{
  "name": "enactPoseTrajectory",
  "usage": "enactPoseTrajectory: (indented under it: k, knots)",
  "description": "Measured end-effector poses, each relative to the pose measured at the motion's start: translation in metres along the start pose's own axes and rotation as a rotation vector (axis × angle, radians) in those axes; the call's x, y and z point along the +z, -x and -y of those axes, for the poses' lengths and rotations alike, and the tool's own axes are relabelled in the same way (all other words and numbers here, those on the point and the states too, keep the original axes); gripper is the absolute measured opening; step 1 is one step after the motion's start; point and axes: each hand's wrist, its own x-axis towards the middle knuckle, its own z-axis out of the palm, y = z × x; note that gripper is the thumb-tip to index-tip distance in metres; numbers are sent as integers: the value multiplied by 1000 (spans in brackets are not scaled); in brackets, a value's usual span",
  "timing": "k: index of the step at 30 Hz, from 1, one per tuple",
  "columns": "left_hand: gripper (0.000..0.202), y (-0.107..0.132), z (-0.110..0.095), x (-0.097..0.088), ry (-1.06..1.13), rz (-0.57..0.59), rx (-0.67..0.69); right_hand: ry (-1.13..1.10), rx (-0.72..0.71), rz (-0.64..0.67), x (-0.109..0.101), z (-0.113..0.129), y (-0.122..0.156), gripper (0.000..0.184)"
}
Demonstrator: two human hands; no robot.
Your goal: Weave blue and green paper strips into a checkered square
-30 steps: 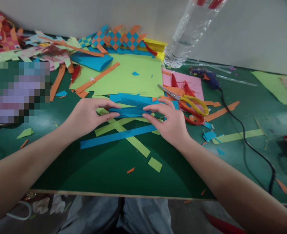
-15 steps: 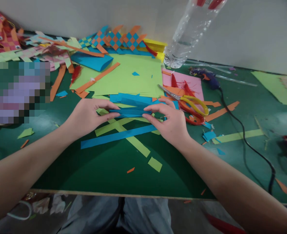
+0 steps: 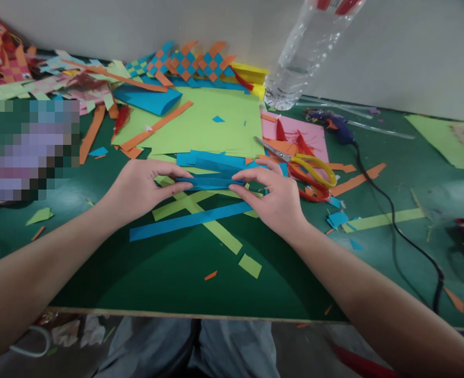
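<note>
Between my two hands a blue paper strip (image 3: 211, 182), apparently folded lengthwise, is held level above the table. My left hand (image 3: 145, 186) pinches its left end between thumb and fingers. At the right end, my right hand (image 3: 277, 197) has the same pinch. Under and in front of it lie a flat blue strip (image 3: 176, 222) and a green strip (image 3: 219, 233) crossing each other. More blue paper (image 3: 212, 160) lies just behind the held strip. Scissors (image 3: 308, 168) with yellow and orange handles rest beside my right hand.
Green paper sheets (image 3: 212, 126) lie behind my hands. Woven paper fish (image 3: 188, 63) stand along the wall. A clear plastic bottle (image 3: 305, 58) is at the back right, near a glue gun (image 3: 334, 123) whose black cord (image 3: 391, 202) runs forward. Paper scraps (image 3: 78, 86) pile up at the left.
Almost nothing differs. Both hands keep their pinch on the blue paper strip in the same place; the whole view has shifted very slightly.
</note>
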Motion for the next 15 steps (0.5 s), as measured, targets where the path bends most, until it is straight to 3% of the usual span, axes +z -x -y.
enactPoseTrajectory:
  k: [15]
  knots:
    - [35, 0, -4, 0, 14, -18, -14, -11, -26, -18, 1, 0, 1, 2]
